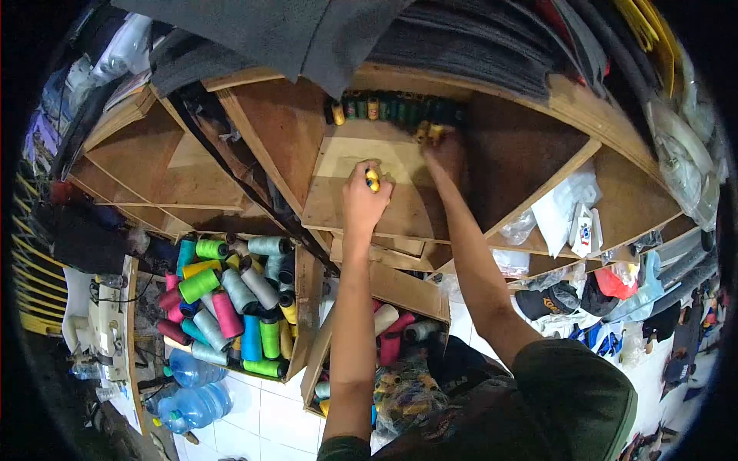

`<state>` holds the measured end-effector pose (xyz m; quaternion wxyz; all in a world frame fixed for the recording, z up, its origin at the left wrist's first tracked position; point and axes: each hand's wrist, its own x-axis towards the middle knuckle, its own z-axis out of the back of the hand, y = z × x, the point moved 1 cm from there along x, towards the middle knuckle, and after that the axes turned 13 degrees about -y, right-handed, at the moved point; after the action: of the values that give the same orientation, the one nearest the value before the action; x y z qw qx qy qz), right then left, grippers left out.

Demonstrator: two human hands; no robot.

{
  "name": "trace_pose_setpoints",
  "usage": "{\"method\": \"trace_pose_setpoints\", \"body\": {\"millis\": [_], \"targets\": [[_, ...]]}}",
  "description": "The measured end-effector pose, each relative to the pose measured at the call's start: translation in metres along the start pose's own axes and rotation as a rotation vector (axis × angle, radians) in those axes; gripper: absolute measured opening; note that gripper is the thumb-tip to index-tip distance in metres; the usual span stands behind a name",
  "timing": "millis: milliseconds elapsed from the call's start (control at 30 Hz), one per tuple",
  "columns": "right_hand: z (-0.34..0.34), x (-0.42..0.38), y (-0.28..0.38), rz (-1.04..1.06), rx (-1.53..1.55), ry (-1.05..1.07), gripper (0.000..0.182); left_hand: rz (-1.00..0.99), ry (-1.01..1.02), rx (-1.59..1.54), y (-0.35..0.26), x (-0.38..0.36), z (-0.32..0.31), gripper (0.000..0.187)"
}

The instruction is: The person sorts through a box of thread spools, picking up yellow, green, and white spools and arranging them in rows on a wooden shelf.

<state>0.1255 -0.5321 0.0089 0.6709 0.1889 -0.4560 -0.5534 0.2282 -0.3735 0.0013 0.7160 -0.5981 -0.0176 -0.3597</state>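
Observation:
My left hand [366, 201] is closed around small yellow thread spools [373, 180], above the bare wooden floor of a shelf compartment [330, 203]. Deeper in the same compartment, my right hand [447, 147] grips yellow thread spools [430, 132]; shadow and blur hide how its fingers sit. Along the back wall stands a row of small dark green thread spools [403, 111]. Toward the left of that row are a yellow spool [338, 114] and another yellow spool [373, 108]. My right hand is close to the row's right part.
Below left, a cardboard box [307, 307] holds many large colourful thread cones [224, 313]. A second box [411, 292] with cones and plastic bags stands beside it. Large water bottles [196, 403] lie on the tiled floor. Dark grey fabric [338, 38] hangs over the shelf top.

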Motion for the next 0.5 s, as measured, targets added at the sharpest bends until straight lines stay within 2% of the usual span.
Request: {"method": "trace_pose_setpoints", "body": {"millis": [33, 133, 233, 333, 433, 467, 500], "targets": [[0.021, -0.004, 0.012, -0.135, 0.002, 0.058, 0.043, -0.016, -0.011, 0.022, 0.002, -0.001, -0.002, 0.033], [-0.020, -0.001, -0.063, 0.401, -0.439, 0.119, 0.048, -0.047, -0.015, -0.025, -0.001, -0.001, -0.001, 0.031], [-0.009, 0.010, -0.043, 0.283, -0.068, 0.000, 0.040, -0.032, -0.004, 0.005, 0.000, -0.001, 0.000, 0.031], [-0.013, 0.033, -0.020, 0.253, -0.046, -0.157, 0.026, 0.002, 0.001, 0.043, -0.006, -0.002, 0.002, 0.031], [-0.025, 0.044, -0.012, -0.072, 0.135, -0.088, 0.021, -0.011, -0.006, -0.040, -0.004, -0.002, 0.003, 0.032], [-0.046, 0.061, -0.035, 0.017, 0.252, 0.011, 0.019, -0.002, 0.000, -0.046, -0.004, 0.000, 0.003, 0.031], [-0.081, 0.083, -0.089, 0.100, 0.364, 0.110, 0.017, 0.012, 0.013, -0.051, -0.004, -0.001, 0.003, 0.031]]}}
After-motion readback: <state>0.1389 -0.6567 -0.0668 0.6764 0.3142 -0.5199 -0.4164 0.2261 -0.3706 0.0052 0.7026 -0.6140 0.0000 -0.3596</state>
